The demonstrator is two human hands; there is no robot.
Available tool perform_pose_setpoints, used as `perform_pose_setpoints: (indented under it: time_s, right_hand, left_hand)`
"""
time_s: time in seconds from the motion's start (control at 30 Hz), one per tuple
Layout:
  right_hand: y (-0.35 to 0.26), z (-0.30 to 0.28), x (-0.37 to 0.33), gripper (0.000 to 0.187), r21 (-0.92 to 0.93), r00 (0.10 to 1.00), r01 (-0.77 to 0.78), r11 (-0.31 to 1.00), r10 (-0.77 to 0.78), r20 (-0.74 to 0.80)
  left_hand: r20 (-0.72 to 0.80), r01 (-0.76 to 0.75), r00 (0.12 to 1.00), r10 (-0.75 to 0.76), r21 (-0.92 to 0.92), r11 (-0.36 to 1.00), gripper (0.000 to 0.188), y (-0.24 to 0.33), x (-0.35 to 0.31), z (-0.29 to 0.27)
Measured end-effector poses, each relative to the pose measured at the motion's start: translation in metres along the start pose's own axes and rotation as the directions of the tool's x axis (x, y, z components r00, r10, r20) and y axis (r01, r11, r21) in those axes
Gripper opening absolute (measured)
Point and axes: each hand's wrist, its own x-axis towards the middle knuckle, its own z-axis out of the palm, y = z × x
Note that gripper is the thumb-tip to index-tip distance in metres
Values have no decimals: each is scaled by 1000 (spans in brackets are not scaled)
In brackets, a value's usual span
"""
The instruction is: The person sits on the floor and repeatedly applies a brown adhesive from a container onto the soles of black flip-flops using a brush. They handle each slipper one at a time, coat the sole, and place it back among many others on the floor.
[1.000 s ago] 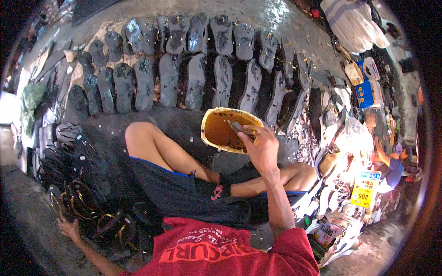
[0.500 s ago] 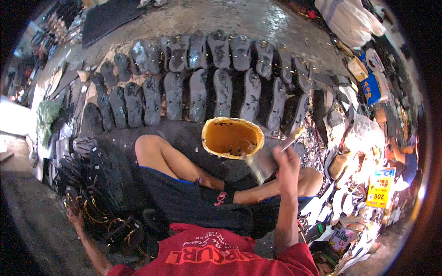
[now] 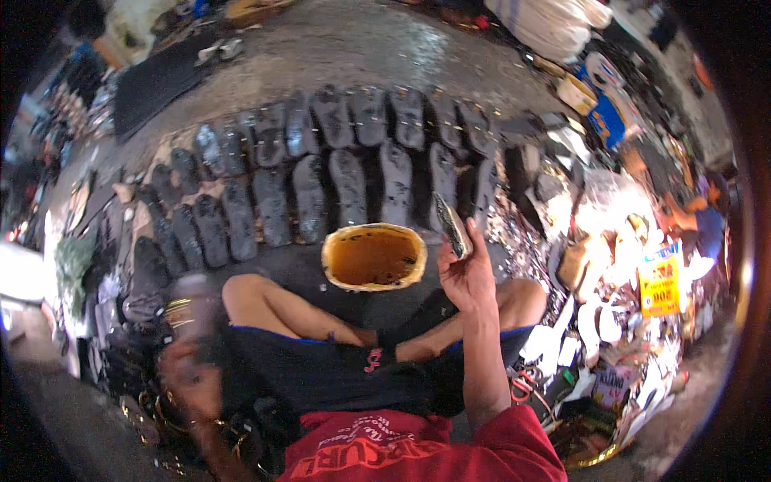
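My right hand [image 3: 472,277] is raised just right of the tub, palm turned up, closed round a flat brush [image 3: 452,226] with a dark, speckled face and a pale edge. Beside it stands an oval tub [image 3: 374,281] with a crusted pale rim and amber-brown liquid inside. On the left, my left hand [image 3: 191,381] is smeared by motion above a heap of black straps. A blurred greyish thing with gold lines [image 3: 191,309] rises from its fingers; its kind cannot be made out.
Beyond the tub lie two curved rows of dark shoe soles [image 3: 349,185]. Gold-trimmed black straps [image 3: 165,414] are heaped at lower left. Scraps and a yellow printed packet [image 3: 661,281] crowd the right side. A white sack [image 3: 546,28] lies at the far right.
My left hand has come up and inward from the strap heap with a blurred thing. My right hand has turned palm up, swinging the brush head upward. The whole view has shifted.
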Motion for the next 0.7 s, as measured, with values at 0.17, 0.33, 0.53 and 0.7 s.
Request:
perform_pose_setpoints:
  time_s: [0.17, 0.33, 0.53, 0.7]
  right_hand:
    - [-6, 1, -9, 25, -130, 988, 110, 985, -122, -94]
    - [6, -1, -13, 26, -502, 910, 391, 771, -407, 84]
    - [64, 57, -16, 26, -480, 775, 631, 609, -510, 373]
    - [73, 113, -27, 31, -711, 765, 631, 309, -399, 505]
  left_hand:
    - [222, -180, 962, 160, 76, 981, 63, 63, -18, 89]
    - [677, 701, 708, -202, -709, 81, 48, 73, 3, 97]
    - [647, 616, 762, 11, -719, -322, 63, 155, 0, 119]
    - [486, 524, 851, 198, -763, -378, 60, 180, -2, 115]
